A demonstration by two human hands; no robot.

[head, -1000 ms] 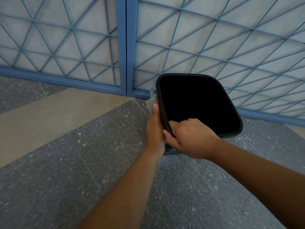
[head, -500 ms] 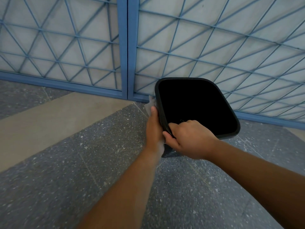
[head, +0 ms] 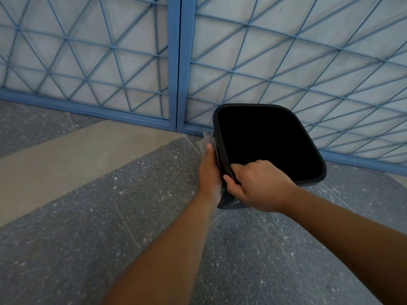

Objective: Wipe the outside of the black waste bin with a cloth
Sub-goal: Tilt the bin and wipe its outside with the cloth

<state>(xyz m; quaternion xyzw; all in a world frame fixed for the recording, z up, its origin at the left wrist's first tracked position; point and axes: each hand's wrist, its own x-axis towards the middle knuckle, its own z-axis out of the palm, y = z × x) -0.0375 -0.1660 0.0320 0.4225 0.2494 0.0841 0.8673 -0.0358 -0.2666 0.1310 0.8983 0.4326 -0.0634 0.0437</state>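
right hand (head: 257,183) grips bin (head: 317,179) rim | left hand (head: 210,170) flat, presses cloth (head: 208,139) on side | risk: bin tips, cloth slips

bin (head: 308,181) before grille (head: 286,62) — cloth (head: 208,139) on its left side

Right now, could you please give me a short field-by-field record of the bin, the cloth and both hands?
bin: black waste bin, on the speckled floor by the blue lattice panels
cloth: pale cloth against the bin's left outer wall
left hand: left hand presses the cloth flat to the bin
right hand: right hand grips the near rim
bin contents: interior too dark to tell
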